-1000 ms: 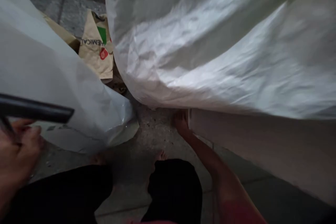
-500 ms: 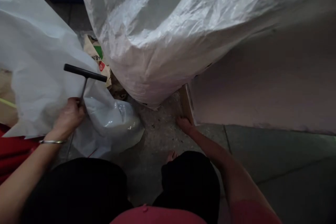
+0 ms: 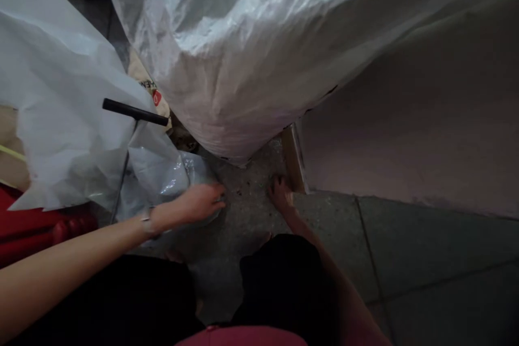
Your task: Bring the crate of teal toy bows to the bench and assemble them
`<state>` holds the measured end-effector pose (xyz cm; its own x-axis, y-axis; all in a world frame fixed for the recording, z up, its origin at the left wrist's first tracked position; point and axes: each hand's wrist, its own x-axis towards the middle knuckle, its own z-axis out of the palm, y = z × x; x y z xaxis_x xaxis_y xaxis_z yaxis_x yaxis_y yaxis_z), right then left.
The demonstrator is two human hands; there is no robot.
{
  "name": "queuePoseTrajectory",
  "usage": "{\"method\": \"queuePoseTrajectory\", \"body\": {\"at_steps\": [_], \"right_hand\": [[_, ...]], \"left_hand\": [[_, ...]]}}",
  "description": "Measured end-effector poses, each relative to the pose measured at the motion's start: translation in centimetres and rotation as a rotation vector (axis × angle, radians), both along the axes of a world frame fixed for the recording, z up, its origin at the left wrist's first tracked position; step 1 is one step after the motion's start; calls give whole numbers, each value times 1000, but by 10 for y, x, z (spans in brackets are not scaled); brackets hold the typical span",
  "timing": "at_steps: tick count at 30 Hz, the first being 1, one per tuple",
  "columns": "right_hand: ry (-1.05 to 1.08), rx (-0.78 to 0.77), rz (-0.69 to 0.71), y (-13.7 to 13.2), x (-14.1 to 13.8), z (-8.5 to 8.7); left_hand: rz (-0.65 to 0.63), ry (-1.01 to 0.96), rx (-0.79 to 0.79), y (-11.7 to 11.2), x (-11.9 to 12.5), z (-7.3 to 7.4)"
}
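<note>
My left hand (image 3: 198,203) reaches across the floor with its fingers stretched out, resting on the edge of a clear plastic bag (image 3: 170,175) and holding nothing. A black T-handled tool (image 3: 133,112) stands on its thin shaft against a white plastic sheet (image 3: 60,92), apart from that hand. My right hand (image 3: 280,194) is down on the floor, fingertips against the lower corner (image 3: 292,159) of a pale flat board (image 3: 405,140). A big white woven sack (image 3: 251,48) bulges over that corner.
A brown printed paper bag (image 3: 152,92) is wedged between the sheet and the sack. Something red (image 3: 32,227) lies at the left edge. My knees in dark cloth fill the bottom. Grey floor tiles (image 3: 425,259) stretch to the right.
My left hand let go of the tool's shaft and moved right and down to the clear bag. The tool stayed standing. My right hand stayed at the board's corner.
</note>
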<state>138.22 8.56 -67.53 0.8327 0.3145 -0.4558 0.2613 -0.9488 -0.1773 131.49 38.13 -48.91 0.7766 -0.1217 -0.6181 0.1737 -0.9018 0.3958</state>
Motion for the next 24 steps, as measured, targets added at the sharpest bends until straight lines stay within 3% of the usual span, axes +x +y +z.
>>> {"method": "queuePoseTrajectory", "body": {"at_steps": [1,3,5,8,11,14,19,24], "right_hand": [[24,26,-15,5,2,-2],[72,51,-50,13,8,-8],[100,73,-84,18,12,-14],[111,142,-114,17,11,-25],[97,236,-155,9,7,-32],[66,349,-216,-5,6,-35],[16,522,-371,-34,0,-35],[56,643,-545,-42,-26,-42]], "left_hand": [[-93,43,-66,-23,4,-22],[-163,82,-92,-66,11,-64],[-131,49,-74,-104,21,-98],[30,-21,-17,-149,37,-130],[152,-27,-10,-174,46,-147],[167,-8,-93,-184,48,-157],[248,2,-221,-187,44,-171],[437,30,-391,-183,39,-182]]}}
